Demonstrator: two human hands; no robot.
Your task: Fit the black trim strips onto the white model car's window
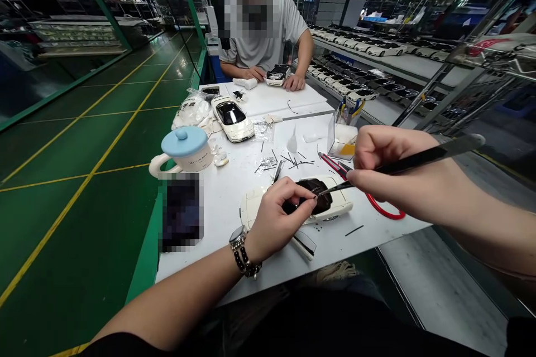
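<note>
Left hand (pixel 272 220): narrow grip, fingertips (pixel 307 201) pinching a dark window piece (pixel 312 192) on a white model car body (pixel 339 206), which lies on the tabletop (pixel 218 234) right under the grip. Right hand (pixel 393 170): narrow grip on black tweezers (pixel 419 159), tips touching the window piece. Red-handled scissors (pixel 377 206) just beside the car. Farther off, a blue-lidded mug (pixel 186 150), a second white model car (pixel 232 120), then a co-worker's hand (pixel 294 82) beside another car body (pixel 277 74).
</note>
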